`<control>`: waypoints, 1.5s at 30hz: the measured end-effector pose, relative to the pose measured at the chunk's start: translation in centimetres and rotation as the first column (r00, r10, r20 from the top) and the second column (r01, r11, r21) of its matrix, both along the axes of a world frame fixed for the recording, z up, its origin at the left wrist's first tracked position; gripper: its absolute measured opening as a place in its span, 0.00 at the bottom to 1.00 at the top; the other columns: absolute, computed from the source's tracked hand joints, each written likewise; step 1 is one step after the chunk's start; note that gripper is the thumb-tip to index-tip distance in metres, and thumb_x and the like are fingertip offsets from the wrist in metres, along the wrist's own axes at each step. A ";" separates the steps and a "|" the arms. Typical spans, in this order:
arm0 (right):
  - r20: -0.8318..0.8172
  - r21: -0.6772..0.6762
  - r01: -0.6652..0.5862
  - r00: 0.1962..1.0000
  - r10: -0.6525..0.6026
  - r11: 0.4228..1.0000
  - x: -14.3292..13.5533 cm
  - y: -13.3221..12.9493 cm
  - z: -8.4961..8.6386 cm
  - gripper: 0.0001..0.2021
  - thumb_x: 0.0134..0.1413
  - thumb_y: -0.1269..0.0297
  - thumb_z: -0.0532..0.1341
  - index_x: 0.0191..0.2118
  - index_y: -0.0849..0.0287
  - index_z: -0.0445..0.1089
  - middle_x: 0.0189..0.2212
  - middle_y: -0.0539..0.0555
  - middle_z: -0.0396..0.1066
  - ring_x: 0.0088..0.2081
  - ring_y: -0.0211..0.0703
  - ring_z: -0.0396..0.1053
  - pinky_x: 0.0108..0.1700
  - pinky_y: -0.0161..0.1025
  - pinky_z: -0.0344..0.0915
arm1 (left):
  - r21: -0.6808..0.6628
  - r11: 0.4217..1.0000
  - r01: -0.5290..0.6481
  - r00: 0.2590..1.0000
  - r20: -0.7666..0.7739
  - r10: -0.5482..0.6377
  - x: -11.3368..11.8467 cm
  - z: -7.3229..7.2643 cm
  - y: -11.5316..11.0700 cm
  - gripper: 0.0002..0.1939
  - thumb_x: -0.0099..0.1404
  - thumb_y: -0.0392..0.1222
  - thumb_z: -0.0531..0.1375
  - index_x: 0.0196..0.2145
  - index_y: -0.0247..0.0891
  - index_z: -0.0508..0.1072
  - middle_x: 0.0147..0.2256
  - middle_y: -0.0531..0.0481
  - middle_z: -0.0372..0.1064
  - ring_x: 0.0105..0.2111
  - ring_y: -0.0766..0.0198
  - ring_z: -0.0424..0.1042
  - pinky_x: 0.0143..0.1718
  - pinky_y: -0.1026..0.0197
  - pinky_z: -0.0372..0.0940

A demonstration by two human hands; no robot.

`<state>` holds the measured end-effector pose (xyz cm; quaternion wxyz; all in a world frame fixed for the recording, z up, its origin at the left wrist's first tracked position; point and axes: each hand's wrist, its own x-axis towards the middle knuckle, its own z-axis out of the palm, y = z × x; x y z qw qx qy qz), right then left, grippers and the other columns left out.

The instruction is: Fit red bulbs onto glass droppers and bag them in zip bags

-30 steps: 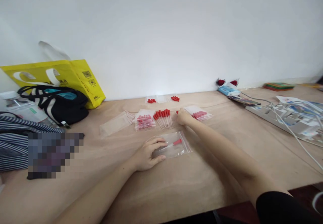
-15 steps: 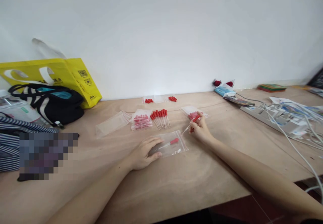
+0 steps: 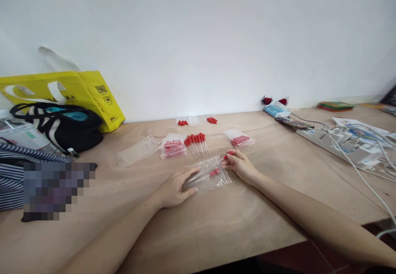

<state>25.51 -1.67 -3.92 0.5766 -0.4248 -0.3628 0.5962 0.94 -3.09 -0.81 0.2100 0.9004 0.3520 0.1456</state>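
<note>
A clear zip-lock bag (image 3: pixel 202 185) lies on the table with one red-bulbed glass dropper (image 3: pixel 214 172) inside. My left hand (image 3: pixel 175 186) holds the bag's left end, fingers along its upper edge and thumb at the lower one. Pinched by its red bulb, a second dropper (image 3: pixel 228 155) is in my right hand (image 3: pixel 243 167), its thin glass stem reaching into the bag's right-hand mouth. Just behind the bag, several loose droppers (image 3: pixel 196 142) lie in a row. Filled zip-lock bags (image 3: pixel 173 146) are stacked left of them, and another filled bag (image 3: pixel 239 138) lies to the right.
An empty-looking clear bag (image 3: pixel 136 154) lies left of the stack. Red bulbs (image 3: pixel 212 120) lie near the wall. At left are a yellow tote (image 3: pixel 105 105), a black bag (image 3: pixel 77 129) and striped cloth (image 3: pixel 12 175). A power strip (image 3: pixel 334 146) with cables and papers occupies the right.
My right hand has moved left and toward me, bringing the dropper's stem into the bag's mouth. The bag's right side has lifted slightly; my left hand stays put.
</note>
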 end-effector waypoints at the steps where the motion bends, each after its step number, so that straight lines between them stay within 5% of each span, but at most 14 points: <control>1: 0.059 0.012 -0.032 0.998 0.031 0.999 0.1 0.0 0.0 0.14 0.38 0.61 0.64 0.31 0.57 0.59 0.22 0.46 0.65 0.22 0.33 0.65 0.28 0.35 0.64 | 0.000 1.000 0.002 1.000 0.004 -0.002 0.0 0.1 0.0 0.26 0.60 0.44 0.55 0.55 0.41 0.56 0.55 0.46 0.57 0.54 0.56 0.58 0.54 0.52 0.55; 5: 0.387 0.115 -0.172 0.915 0.115 0.978 0.6 0.2 -0.4 0.13 0.39 0.57 0.64 0.27 0.61 0.64 0.20 0.46 0.62 0.20 0.30 0.57 0.23 0.31 0.56 | -0.015 1.000 -0.003 1.000 0.013 0.003 0.1 0.2 -0.1 0.25 0.60 0.43 0.55 0.55 0.41 0.56 0.55 0.47 0.58 0.54 0.56 0.58 0.54 0.52 0.55; 8: 0.590 0.243 -0.217 0.807 0.033 0.946 0.6 0.8 -0.7 0.15 0.41 0.53 0.63 0.27 0.61 0.68 0.25 0.49 0.63 0.22 0.31 0.58 0.25 0.33 0.57 | -0.022 1.000 0.005 1.000 0.015 -0.005 0.1 0.2 -0.1 0.25 0.61 0.45 0.55 0.55 0.41 0.56 0.55 0.47 0.57 0.54 0.56 0.58 0.54 0.52 0.55; 12: 0.765 0.387 -0.397 0.642 -0.049 0.832 0.2 1.5 -0.9 0.13 0.49 0.55 0.58 0.34 0.58 0.74 0.35 0.54 0.65 0.35 0.39 0.63 0.39 0.39 0.61 | -0.016 1.000 0.002 1.000 0.007 -0.002 0.2 -0.1 0.1 0.25 0.61 0.45 0.54 0.55 0.42 0.56 0.55 0.46 0.57 0.55 0.55 0.56 0.55 0.50 0.53; 15: 0.823 0.387 -0.514 0.567 -0.035 0.765 0.3 1.9 -0.7 0.12 0.52 0.60 0.55 0.30 0.57 0.75 0.34 0.54 0.68 0.41 0.42 0.63 0.47 0.42 0.58 | -0.013 1.000 0.001 1.000 -0.003 -0.001 0.2 -0.2 0.1 0.25 0.61 0.46 0.54 0.55 0.41 0.56 0.56 0.45 0.57 0.55 0.55 0.56 0.55 0.49 0.52; 17: 0.801 0.300 -0.426 0.598 0.017 0.854 0.7 2.7 -0.3 0.09 0.48 0.63 0.57 0.26 0.59 0.74 0.29 0.53 0.69 0.35 0.40 0.65 0.41 0.39 0.61 | -0.009 1.000 0.003 1.000 -0.011 -0.003 0.2 -0.3 0.1 0.26 0.60 0.46 0.55 0.55 0.40 0.57 0.55 0.45 0.57 0.55 0.54 0.55 0.56 0.49 0.51; 20: 0.732 0.169 -0.131 0.681 -0.036 0.977 1.1 4.8 0.3 0.05 0.42 0.67 0.59 0.26 0.62 0.72 0.24 0.50 0.70 0.27 0.37 0.65 0.32 0.34 0.62 | -0.001 1.000 0.014 1.000 -0.018 -0.015 0.1 -0.4 0.2 0.26 0.60 0.46 0.55 0.55 0.39 0.56 0.55 0.44 0.57 0.55 0.54 0.55 0.56 0.49 0.51; 31: 0.707 0.037 0.219 0.684 -0.180 0.975 -5.3 12.8 0.7 0.11 0.47 0.59 0.56 0.30 0.60 0.72 0.24 0.51 0.71 0.27 0.38 0.67 0.27 0.31 0.59 | 0.026 0.999 0.029 0.999 -0.016 -0.029 0.1 -0.1 -0.1 0.26 0.60 0.47 0.55 0.55 0.40 0.57 0.54 0.45 0.59 0.55 0.55 0.57 0.56 0.48 0.51; 39: 0.632 -0.072 0.328 0.746 -0.212 0.942 -5.4 13.8 0.8 0.07 0.39 0.64 0.62 0.20 0.60 0.65 0.14 0.49 0.62 0.20 0.37 0.62 0.21 0.31 0.54 | 0.024 0.998 0.051 0.999 -0.015 -0.051 0.0 -0.5 0.1 0.26 0.60 0.47 0.54 0.55 0.41 0.57 0.54 0.46 0.59 0.54 0.56 0.58 0.57 0.47 0.49; 45: 0.437 -0.069 0.297 0.867 -0.239 0.952 -4.6 12.8 1.6 0.07 0.47 0.66 0.56 0.22 0.60 0.60 0.13 0.46 0.59 0.14 0.31 0.55 0.15 0.29 0.51 | 0.017 0.999 0.028 0.999 -0.023 -0.027 0.1 -0.1 -0.1 0.26 0.60 0.46 0.55 0.55 0.40 0.57 0.54 0.45 0.59 0.55 0.55 0.57 0.56 0.48 0.50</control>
